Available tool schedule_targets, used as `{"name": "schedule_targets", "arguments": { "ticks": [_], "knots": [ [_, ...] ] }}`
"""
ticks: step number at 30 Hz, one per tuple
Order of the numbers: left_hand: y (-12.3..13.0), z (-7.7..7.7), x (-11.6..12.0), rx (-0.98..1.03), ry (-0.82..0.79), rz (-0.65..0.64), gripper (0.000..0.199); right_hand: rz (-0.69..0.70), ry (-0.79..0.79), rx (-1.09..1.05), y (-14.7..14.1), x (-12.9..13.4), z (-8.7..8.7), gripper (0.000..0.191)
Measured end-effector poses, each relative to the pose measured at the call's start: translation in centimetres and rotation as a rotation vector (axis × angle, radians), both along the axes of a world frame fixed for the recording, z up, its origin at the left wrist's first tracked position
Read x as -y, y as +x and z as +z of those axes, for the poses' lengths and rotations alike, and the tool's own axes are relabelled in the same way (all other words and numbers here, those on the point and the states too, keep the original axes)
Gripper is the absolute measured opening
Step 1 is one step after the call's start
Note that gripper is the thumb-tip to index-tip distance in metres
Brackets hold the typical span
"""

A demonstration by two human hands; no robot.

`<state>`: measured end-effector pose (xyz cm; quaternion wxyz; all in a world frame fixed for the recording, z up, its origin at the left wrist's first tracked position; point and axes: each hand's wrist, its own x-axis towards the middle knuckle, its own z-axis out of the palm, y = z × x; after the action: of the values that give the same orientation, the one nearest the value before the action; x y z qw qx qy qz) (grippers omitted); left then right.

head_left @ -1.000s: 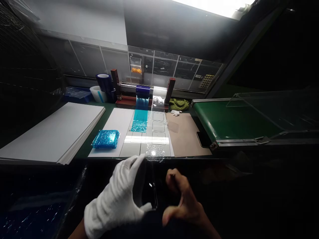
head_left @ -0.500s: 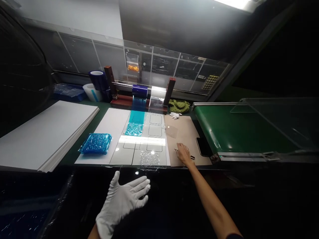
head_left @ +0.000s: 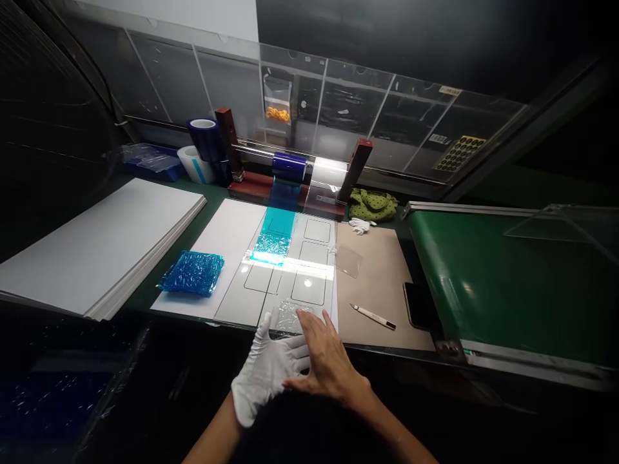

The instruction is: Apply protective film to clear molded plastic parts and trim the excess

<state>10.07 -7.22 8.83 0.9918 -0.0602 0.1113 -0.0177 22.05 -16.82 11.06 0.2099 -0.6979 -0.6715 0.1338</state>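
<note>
The gloved left hand [head_left: 268, 374] is open with its fingers together, their tips at the near-left edge of a crinkled clear plastic sheet [head_left: 289, 319]; whether they grip it, I cannot tell. The bare right hand [head_left: 326, 364] is also unclenched, its spread fingers [head_left: 309, 322] resting on the sheet's near-right corner. The sheet lies at the near edge of a pale panel marked with rounded square outlines [head_left: 314, 252], over the nearest outline. Farther along that panel, teal film [head_left: 278, 222] runs from a blue film roll [head_left: 289, 165] and ends in a crumpled patch [head_left: 271, 248], covering the far-left outline. The far-right outlines and the near-left one lie uncovered. To the right, a clear square piece [head_left: 348, 261] lies finished-looking on a brown paper mat [head_left: 372, 309], with a craft knife [head_left: 373, 316] beside it, held by neither hand, and a phone [head_left: 416, 305] at the mat's right edge. A clear film roll [head_left: 329, 173] stands at the far end, and a blue crumpled film bundle [head_left: 192, 272] lies left of the panel, beyond which is a stack of white boards [head_left: 101, 245].
</note>
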Motion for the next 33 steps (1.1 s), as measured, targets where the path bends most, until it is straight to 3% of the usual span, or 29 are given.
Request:
{"name": "schedule_targets", "arguments": {
  "ticks": [4, 9, 13, 17, 24, 28, 30, 33],
  "knots": [
    [0.4, -0.6, -0.6, -0.098, 0.008, 0.063, 0.089, -0.032, 0.025, 0.045, 2.2, -1.4, -1.6, 0.118],
    [-1.9, -2.2, -0.9, -0.36, -0.088, 0.11, 0.094, -0.18, 0.054, 0.24, 6.5, -5.4, -5.1, 0.099],
    [-3.7, -3.0, -0.5, -0.431, -0.14, 0.192, 0.096, -0.158, -0.014, 0.324, 9.0, -8.0, -8.4, 0.095],
    [-4.1, -3.5, 0.0, -0.424, -0.199, 0.237, 0.098, -0.11, -0.052, 0.349, 9.9, -9.0, -10.3, 0.095],
    [-3.4, -3.8, 0.2, -0.413, -0.228, 0.284, 0.097, -0.058, -0.086, 0.349, 10.0, -10.0, -11.7, 0.097],
    [-3.0, -3.7, 0.3, -0.425, -0.211, 0.299, 0.096, -0.104, -0.045, 0.352, 10.6, -9.8, -11.8, 0.104],
    [-3.0, -3.6, 0.5, -0.422, -0.181, 0.314, 0.09, -0.209, 0.012, 0.347, 11.9, -9.4, -11.5, 0.099],
    [-2.9, -3.4, 0.8, -0.441, -0.099, 0.335, 0.075, -0.52, 0.052, 0.247, 15.2, -9.3, -10.6, 0.072]
  ]
}}
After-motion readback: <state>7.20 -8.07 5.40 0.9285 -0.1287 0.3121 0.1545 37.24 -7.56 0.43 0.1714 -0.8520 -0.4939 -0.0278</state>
